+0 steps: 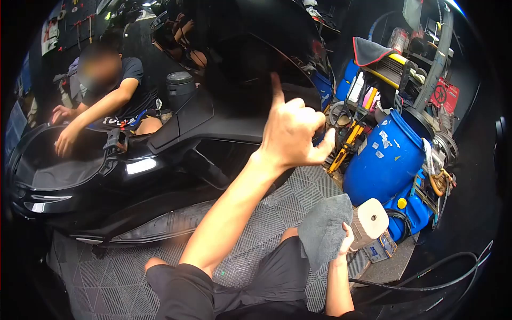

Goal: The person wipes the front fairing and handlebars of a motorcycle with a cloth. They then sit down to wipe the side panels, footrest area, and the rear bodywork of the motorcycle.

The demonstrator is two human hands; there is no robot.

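Observation:
My left hand (292, 133) is raised in front of a black scooter (176, 133), back of the hand towards me. One finger points up, the thumb sticks out to the right and the other fingers are curled. It holds nothing and hovers near the scooter's dark body panel. My right hand (345, 242) is low at the right, near my knee, closed on a grey cloth (322, 229). A beige cylindrical tool (369, 223) sits right against the cloth; most of this hand is hidden behind them.
Another person (114, 90) leans over the scooter's open seat bay (53, 160) at the left. A blue barrel (386, 157) and a cart of tools (384, 69) stand at the right. A black hose (426, 277) lies on the floor. Grey grid tiles (277, 213) lie underfoot.

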